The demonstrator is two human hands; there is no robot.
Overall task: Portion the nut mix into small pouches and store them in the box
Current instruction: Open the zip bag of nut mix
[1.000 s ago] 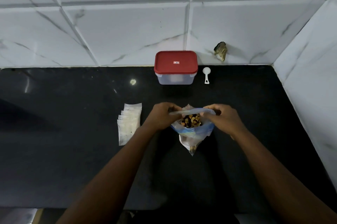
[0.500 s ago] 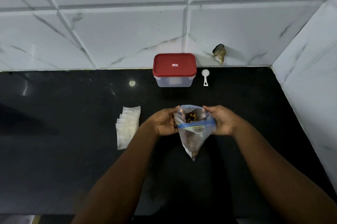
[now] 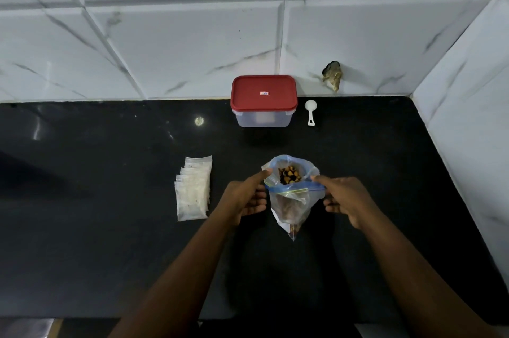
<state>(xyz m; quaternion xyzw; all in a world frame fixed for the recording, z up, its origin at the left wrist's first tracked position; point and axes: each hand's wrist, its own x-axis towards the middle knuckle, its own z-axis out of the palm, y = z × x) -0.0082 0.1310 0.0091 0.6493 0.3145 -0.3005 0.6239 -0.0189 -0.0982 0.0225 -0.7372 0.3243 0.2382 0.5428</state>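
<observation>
Thumb and curled fingers of the left hand (image 3: 245,200) pinch the left side of the rim of the zip bag (image 3: 289,205), and the right hand (image 3: 348,197) pinches the right side in the same way — each thumb lies on top near the blue zip band, and the fingers are bent under it. Between the two hands the mouth of the bag is wide open and the nut mix (image 3: 289,175) shows inside. The bag is at the middle of the black counter (image 3: 110,241), its pointed lower corner toward the person. To the left of it, apart, lies a fanned stack of small pouches (image 3: 194,189). Further back, at the tiled wall (image 3: 165,48), stands the box (image 3: 264,117) with its red lid (image 3: 264,84) on — just right of it lies a white scoop (image 3: 311,112).
</observation>
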